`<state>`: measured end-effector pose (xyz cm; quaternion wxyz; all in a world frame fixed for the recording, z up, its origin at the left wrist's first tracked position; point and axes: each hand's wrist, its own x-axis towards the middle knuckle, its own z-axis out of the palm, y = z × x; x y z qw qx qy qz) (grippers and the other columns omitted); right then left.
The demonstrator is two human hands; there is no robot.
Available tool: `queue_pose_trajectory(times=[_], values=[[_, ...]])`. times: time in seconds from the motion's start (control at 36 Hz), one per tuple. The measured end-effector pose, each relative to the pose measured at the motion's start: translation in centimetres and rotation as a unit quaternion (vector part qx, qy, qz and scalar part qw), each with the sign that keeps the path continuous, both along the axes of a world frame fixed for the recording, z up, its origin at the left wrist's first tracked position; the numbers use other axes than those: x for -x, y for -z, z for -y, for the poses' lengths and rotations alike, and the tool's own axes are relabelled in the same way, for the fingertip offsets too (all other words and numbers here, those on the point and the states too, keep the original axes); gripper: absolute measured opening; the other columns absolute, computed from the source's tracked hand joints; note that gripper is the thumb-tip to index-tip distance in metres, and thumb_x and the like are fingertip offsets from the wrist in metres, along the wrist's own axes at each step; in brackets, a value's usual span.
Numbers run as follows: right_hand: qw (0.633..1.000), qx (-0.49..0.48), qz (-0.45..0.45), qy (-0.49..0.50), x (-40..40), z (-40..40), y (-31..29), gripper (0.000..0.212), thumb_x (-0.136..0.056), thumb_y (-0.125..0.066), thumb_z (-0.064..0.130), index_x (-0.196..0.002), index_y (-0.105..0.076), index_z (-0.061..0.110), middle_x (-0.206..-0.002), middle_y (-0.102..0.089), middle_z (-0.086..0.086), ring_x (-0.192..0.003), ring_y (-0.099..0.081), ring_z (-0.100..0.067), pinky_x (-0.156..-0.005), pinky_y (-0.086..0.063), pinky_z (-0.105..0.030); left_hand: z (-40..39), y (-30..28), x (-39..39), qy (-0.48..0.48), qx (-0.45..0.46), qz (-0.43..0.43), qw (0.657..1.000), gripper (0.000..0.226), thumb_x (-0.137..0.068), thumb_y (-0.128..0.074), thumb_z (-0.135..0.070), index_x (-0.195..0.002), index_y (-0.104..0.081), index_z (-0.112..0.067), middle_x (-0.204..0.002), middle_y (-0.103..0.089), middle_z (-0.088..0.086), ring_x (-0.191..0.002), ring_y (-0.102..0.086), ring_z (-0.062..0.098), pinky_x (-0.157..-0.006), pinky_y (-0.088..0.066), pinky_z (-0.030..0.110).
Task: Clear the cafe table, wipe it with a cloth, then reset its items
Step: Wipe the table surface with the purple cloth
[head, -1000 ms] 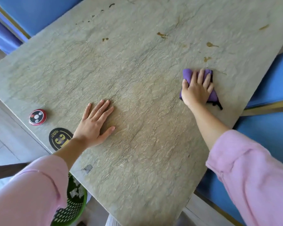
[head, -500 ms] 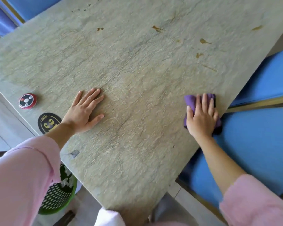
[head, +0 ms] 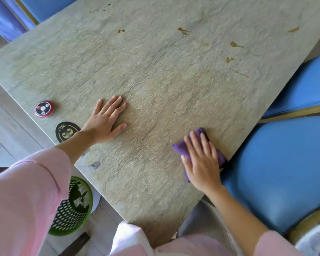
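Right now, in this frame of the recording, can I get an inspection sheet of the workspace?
Surface: stone-look table, brown stains at the far right, chipped spot near the left edge.
Job's things: purple cloth near the right edge.
Clutter: red call button, black round sticker.
Grips: left hand flat on the table; right hand pressing the cloth, fingers straight.
Cables: nothing seen.
Surroundings: blue chairs, green bin holding crumpled paper.

- One head view, looking steeply down and forward from above the table's point(head: 155, 80) near corner.
- It sits close; table fills the frame, far end toward 12 o'clock, chairs point(head: 284, 172) at 3.
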<state>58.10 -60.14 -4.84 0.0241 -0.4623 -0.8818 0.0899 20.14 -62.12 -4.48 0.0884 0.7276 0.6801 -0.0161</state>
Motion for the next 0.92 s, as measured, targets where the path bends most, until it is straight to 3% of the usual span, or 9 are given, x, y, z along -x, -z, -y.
queue_pose_trajectory(times=[0.17,0.28,0.36,0.44,0.56,0.61,0.75,0.83,0.92], values=[[0.984,0.021,0.025,0.173,1.0,-9.6,0.4,0.065,-0.096,-0.028,0.049,-0.147,-0.044,0.011,-0.159,-0.032,-0.010,-0.145,-0.028,-0.038,-0.110,-0.028,-0.054,1.1,-0.8,-2.4,-0.073,-0.012,0.030,0.997,0.072,-0.097,-0.016,-0.055,-0.156,-0.005,-0.016,-0.164,0.004,0.004,-0.150,0.014,0.023,-0.119,0.005,0.057],[0.983,0.042,0.017,0.177,4.8,-11.2,0.0,0.070,-0.094,-0.023,0.051,-0.149,-0.040,0.012,-0.161,-0.027,-0.010,-0.147,-0.023,-0.038,-0.113,-0.022,-0.055,3.2,-0.2,-7.2,-0.191,-0.015,0.068,0.979,0.070,-0.098,-0.016,-0.053,-0.156,-0.003,-0.017,-0.163,0.008,0.006,-0.149,0.016,0.023,-0.119,0.006,0.057],[0.996,0.006,0.009,0.085,6.4,-8.9,0.2,0.063,-0.096,-0.036,0.047,-0.147,-0.043,0.011,-0.158,-0.033,-0.012,-0.144,-0.030,-0.039,-0.110,-0.027,-0.053,4.7,0.1,-11.4,-0.267,-0.029,0.078,0.960,0.068,-0.100,-0.020,-0.051,-0.155,-0.013,-0.013,-0.164,-0.001,0.007,-0.150,0.012,0.024,-0.118,0.006,0.058],[0.995,-0.006,0.016,-0.100,5.5,-4.9,0.4,0.062,-0.098,-0.039,0.047,-0.150,-0.038,0.014,-0.160,-0.029,-0.009,-0.146,-0.026,-0.036,-0.112,-0.026,-0.052,6.1,0.1,-15.1,-0.332,-0.043,0.086,0.939,0.065,-0.099,-0.024,-0.047,-0.153,-0.023,-0.011,-0.163,-0.010,0.009,-0.151,0.003,0.025,-0.118,0.002,0.059],[0.911,-0.011,0.053,-0.409,0.3,-7.1,-0.1,0.063,-0.100,-0.036,0.050,-0.155,-0.027,0.021,-0.165,-0.015,0.000,-0.152,-0.011,-0.026,-0.121,-0.014,-0.045,8.3,0.0,-18.8,-0.399,-0.046,0.090,0.912,0.065,-0.098,-0.029,-0.043,-0.151,-0.026,-0.006,-0.162,-0.016,0.011,-0.151,-0.003,0.028,-0.117,-0.005,0.061],[0.886,-0.016,0.084,-0.456,-1.8,-10.9,-0.4,0.064,-0.099,-0.034,0.052,-0.156,-0.024,0.024,-0.165,-0.012,0.002,-0.152,-0.007,-0.024,-0.122,-0.011,-0.043,9.5,0.2,-20.4,-0.412,-0.038,0.071,0.908,0.066,-0.098,-0.029,-0.045,-0.151,-0.024,-0.006,-0.162,-0.015,0.010,-0.151,-0.002,0.027,-0.117,-0.004,0.061],[0.952,0.007,0.104,-0.287,-3.1,-19.0,-1.0,0.068,-0.095,-0.025,0.056,-0.155,-0.022,0.026,-0.164,-0.017,0.000,-0.151,-0.014,-0.027,-0.115,-0.024,-0.053,10.7,0.6,-22.6,-0.435,-0.032,0.031,0.899,0.067,-0.100,-0.024,-0.050,-0.153,-0.019,-0.009,-0.163,-0.011,0.008,-0.151,0.001,0.023,-0.118,-0.002,0.059],[0.988,0.021,0.076,-0.132,-0.6,-18.5,-0.8,0.072,-0.092,-0.021,0.056,-0.153,-0.032,0.018,-0.163,-0.022,-0.005,-0.149,-0.018,-0.033,-0.114,-0.020,-0.054,10.6,0.8,-22.7,-0.446,-0.039,0.020,0.894,0.067,-0.100,-0.027,-0.050,-0.154,-0.018,-0.012,-0.163,-0.012,0.006,-0.151,0.001,0.022,-0.119,-0.002,0.057],[0.997,0.039,0.046,-0.042,2.7,-14.9,-0.4,0.075,-0.091,-0.020,0.056,-0.150,-0.037,0.014,-0.162,-0.024,-0.010,-0.148,-0.020,-0.039,-0.114,-0.018,-0.056,10.6,0.8,-22.6,-0.446,-0.048,0.021,0.893,0.068,-0.099,-0.027,-0.051,-0.154,-0.017,-0.014,-0.163,-0.011,0.003,-0.151,0.002,0.020,-0.120,0.000,0.055]])
